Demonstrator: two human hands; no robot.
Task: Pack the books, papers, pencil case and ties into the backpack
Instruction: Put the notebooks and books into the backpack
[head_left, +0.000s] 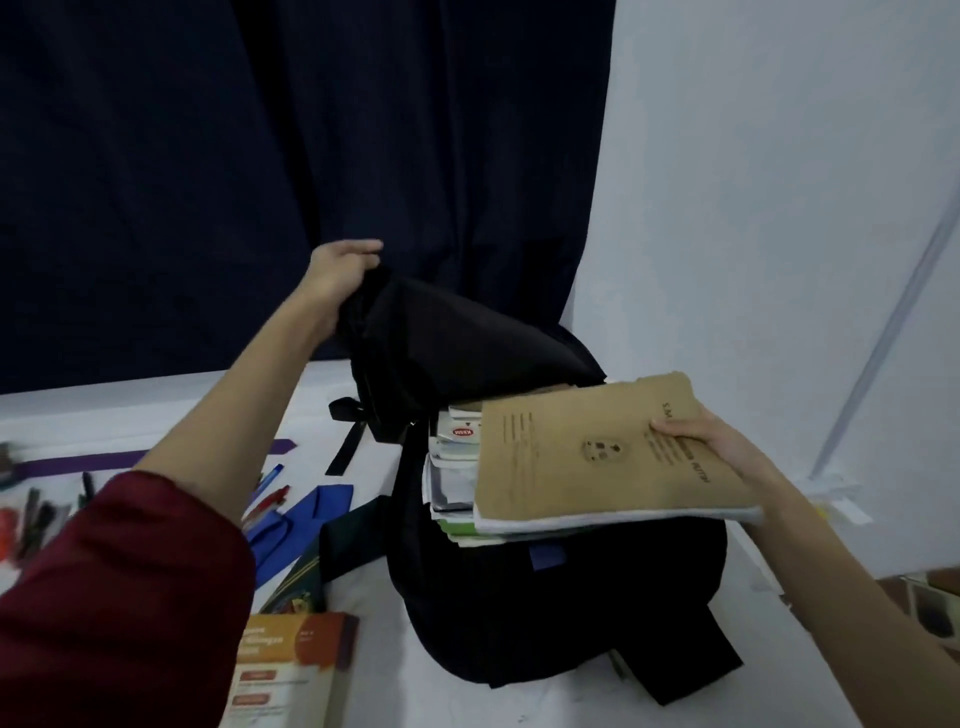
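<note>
Seen from the head camera, a black backpack (519, 571) is stood upright on a white bench (374, 597) with its main compartment gaping open. The top flap (441, 332) is lifted up and back by the left hand (340, 270), whose fingers are curled round the upper edge of the fabric; a dark red sleeve (119, 597) is worn on that arm. A brown paper-covered book (597, 452) is gripped at its right edge by the right hand (701, 434), the thumb being laid on the cover and the fingers hidden beneath. The book is held nearly flat over the mouth of the backpack, its left part above a stack of books and papers (452, 483) already stood inside the compartment, their upper edges showing above the opening.

To the left of the backpack, a blue tie (301, 514) is laid on the bench, and a purple tie (130, 460) is stretched out farther back. Pens (270, 493) are scattered near them, though they are blurred. At the near edge an orange and white book (291, 670) is laid flat, with a dark green book (301, 587) just behind it. A dark curtain (311, 156) is hung behind the bench
</note>
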